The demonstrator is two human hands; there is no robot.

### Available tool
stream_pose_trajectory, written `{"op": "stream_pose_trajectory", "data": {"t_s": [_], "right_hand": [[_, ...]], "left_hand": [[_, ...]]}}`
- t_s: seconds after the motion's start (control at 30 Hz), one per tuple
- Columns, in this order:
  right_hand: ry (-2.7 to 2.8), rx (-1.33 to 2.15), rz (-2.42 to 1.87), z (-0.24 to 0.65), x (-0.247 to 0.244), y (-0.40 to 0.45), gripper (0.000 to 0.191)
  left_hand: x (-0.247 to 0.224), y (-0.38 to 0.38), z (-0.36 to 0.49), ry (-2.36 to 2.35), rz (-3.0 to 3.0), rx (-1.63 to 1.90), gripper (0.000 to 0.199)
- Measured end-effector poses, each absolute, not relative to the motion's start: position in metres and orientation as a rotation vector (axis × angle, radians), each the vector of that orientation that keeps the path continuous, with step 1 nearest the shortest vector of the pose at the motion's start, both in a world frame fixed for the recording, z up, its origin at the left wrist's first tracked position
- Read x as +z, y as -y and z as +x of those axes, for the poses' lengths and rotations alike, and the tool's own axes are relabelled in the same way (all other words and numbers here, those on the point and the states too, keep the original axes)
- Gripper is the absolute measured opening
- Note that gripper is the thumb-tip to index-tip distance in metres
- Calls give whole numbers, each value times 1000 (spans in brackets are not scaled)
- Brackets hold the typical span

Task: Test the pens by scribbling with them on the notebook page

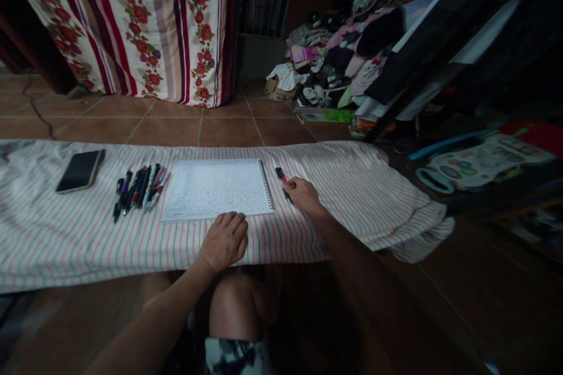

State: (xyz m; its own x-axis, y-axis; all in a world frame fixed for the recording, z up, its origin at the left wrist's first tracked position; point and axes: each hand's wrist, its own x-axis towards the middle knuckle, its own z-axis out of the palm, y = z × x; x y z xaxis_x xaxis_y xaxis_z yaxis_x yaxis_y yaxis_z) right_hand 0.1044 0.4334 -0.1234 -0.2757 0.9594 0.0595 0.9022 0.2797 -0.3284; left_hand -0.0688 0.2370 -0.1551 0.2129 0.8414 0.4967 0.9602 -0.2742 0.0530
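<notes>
A spiral notebook (220, 187) lies on the striped cloth, its page covered in writing and its coil on the right side. My left hand (226, 238) rests palm down at the notebook's near edge, fingers laid out and holding nothing. To the right of the coil, my right hand (302, 194) pinches a dark pen with a red part (280, 174), which lies low against the cloth. Whether a second pen is under those fingers, I cannot tell. Left of the notebook, several pens (143, 187) are grouped side by side.
A dark-screened phone (81, 171) lies at the left on the striped cloth (347, 187). Beyond are a tiled floor (171, 123) and a flowered curtain (153, 29). Clothes (343, 58) are heaped at the back right. My bare knee (235, 304) is below the near edge.
</notes>
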Motion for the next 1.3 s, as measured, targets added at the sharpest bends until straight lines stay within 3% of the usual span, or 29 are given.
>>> {"op": "stream_pose_trajectory", "data": {"t_s": [0.2,0.5,0.73,0.93,1.3], "right_hand": [[2326,200,-1583,81,-111,-411,24],[2309,494,-948,24,-148,-338,24],[2258,488,-933,20,-162,-328,25],[2171,451,-916,18,-167,-324,25],[2058,397,-876,14,-175,-317,23]], "left_hand": [[-154,-237,-68,1726,-2230,-627,17],[-158,-238,-72,1756,-2224,-772,16],[-166,-221,-77,1836,-2182,-1128,23],[-160,-193,-105,1947,-2107,-1088,23],[-149,-181,-197,2550,-1098,-1150,25]]}}
